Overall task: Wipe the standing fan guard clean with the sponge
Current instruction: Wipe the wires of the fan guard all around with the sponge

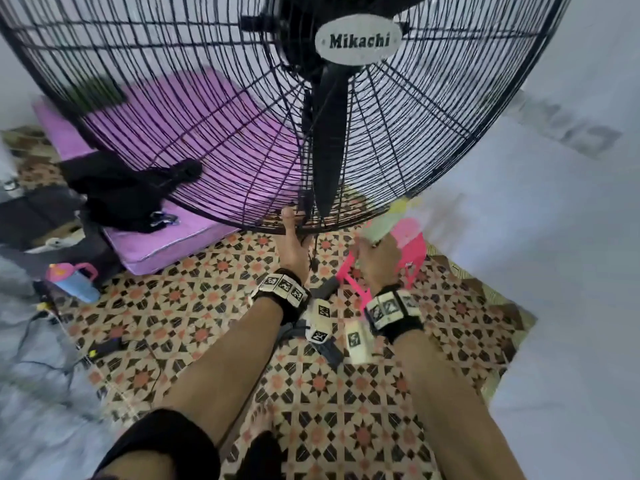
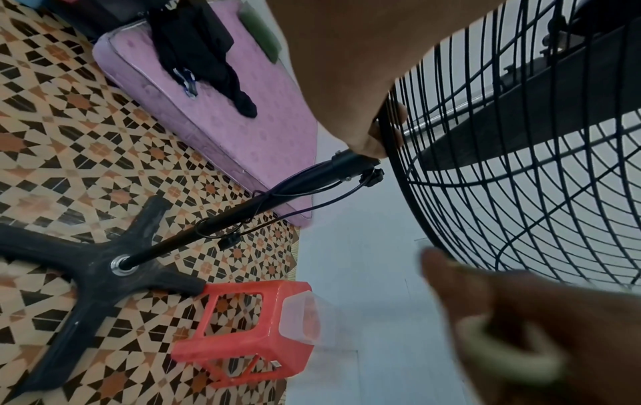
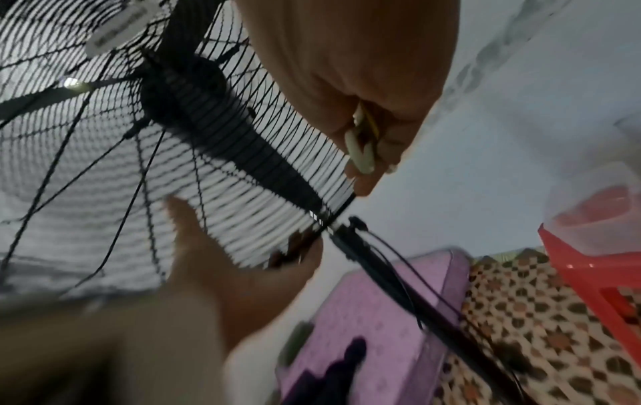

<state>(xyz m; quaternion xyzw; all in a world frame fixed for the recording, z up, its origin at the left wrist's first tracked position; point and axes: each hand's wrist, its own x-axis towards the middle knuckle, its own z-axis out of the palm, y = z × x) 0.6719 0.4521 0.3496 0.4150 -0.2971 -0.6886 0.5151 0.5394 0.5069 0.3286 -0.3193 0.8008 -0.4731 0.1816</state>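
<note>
To the far left of both grips, a purple mattress (image 1: 194, 140) is lying on the patterned floor (image 1: 207, 306), with dark clothing (image 1: 128, 192) heaped on it. The bottom rim of the black fan guard (image 1: 433, 126) is being gripped by the left hand (image 1: 294, 247): the thumb is laid up against the front wires and the fingers are curled behind the rim, just above the fan pole (image 2: 243, 208). Just right of that grip, the sponge (image 1: 382, 225) is being held in the right hand (image 1: 377, 258), the fingers closed tight round it so that only a pale, yellow-edged strip is showing. The sponge is being kept close under the guard's lower rim; whether it is touching the wires cannot be told through the blur. Beyond the right hand, a pink stool (image 1: 408, 251) is standing beside the white wall (image 1: 554, 237).
</note>
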